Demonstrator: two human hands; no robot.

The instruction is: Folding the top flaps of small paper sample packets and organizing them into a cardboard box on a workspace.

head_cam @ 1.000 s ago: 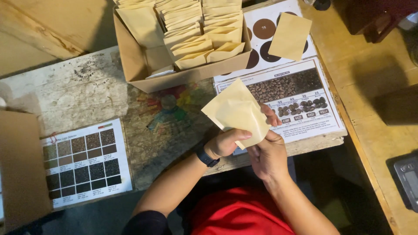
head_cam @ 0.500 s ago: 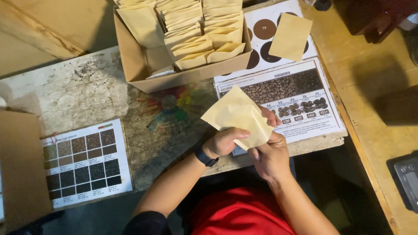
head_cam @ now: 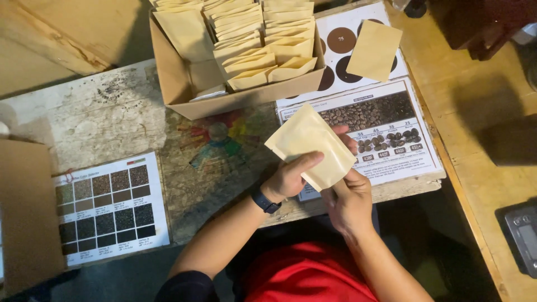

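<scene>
**Pouch tilted, both hands on it**

I've got the tan paper pouch (head_cam: 311,146) up off the surface (head_cam: 95,117) — my left hand (head_cam: 288,178) closed on its lower edge, thumb across the front, my right hand (head_cam: 349,200) pinching its 5 o'clock corner. Since a second ago it has swung a little, top corner now pointing toward 10 o'clock, so I'm turning it over in my grip. The cardboard box (head_cam: 184,92) of matching pouches sits at 12 o'clock, a loose pouch (head_cam: 373,50) at 1 o'clock. My right fingertips are hidden behind the pouch — and I can't tell whether it's filled or empty.
</scene>
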